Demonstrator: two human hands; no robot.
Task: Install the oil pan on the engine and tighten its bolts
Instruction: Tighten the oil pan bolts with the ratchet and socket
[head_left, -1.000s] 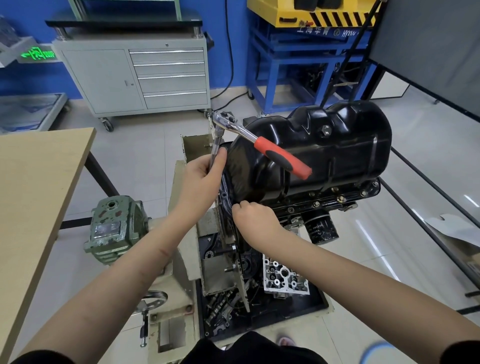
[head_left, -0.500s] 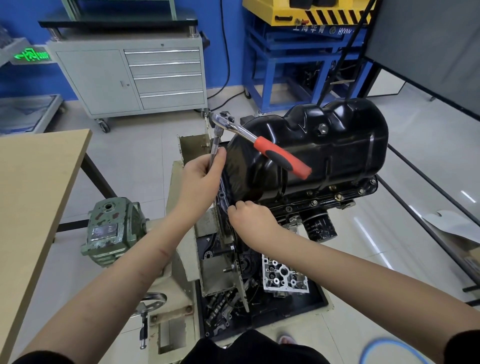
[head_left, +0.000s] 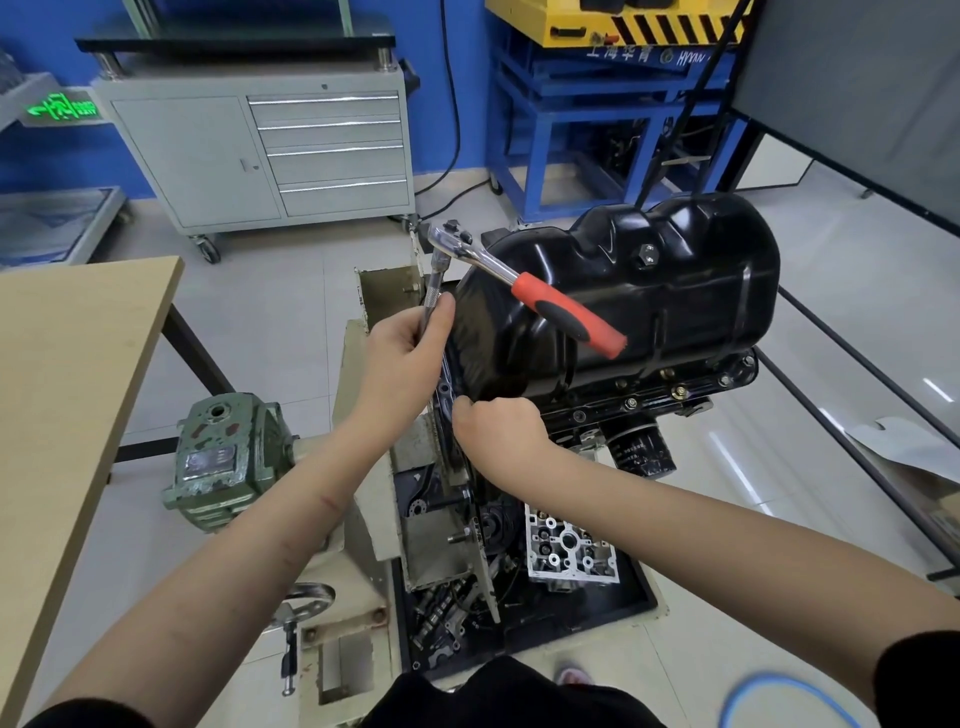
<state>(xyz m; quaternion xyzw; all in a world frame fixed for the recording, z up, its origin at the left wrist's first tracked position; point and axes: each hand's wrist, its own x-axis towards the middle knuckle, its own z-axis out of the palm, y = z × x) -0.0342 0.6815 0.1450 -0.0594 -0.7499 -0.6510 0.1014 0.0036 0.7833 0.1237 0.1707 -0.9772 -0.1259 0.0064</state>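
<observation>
A glossy black oil pan (head_left: 644, 291) sits on top of the upturned engine (head_left: 649, 400), with several bolts along its right flange. A ratchet wrench (head_left: 524, 288) with a red and black handle stands on a long extension bar at the pan's near-left corner. My left hand (head_left: 405, 348) grips that extension bar just below the ratchet head. Lower down, my right hand (head_left: 498, 421) has curled fingers at the pan's flange; what they pinch is hidden. The ratchet handle juts free over the pan.
A beige engine stand (head_left: 363, 499) with a green gearbox (head_left: 223, 457) holds the engine. A wooden table (head_left: 67, 364) lies to the left. Below, a black tray (head_left: 519, 603) holds engine parts. A grey tool cabinet (head_left: 260, 150) and blue frame (head_left: 597, 114) stand behind.
Both hands stay where they were on the extension bar and the flange. The view has only shifted slightly.
</observation>
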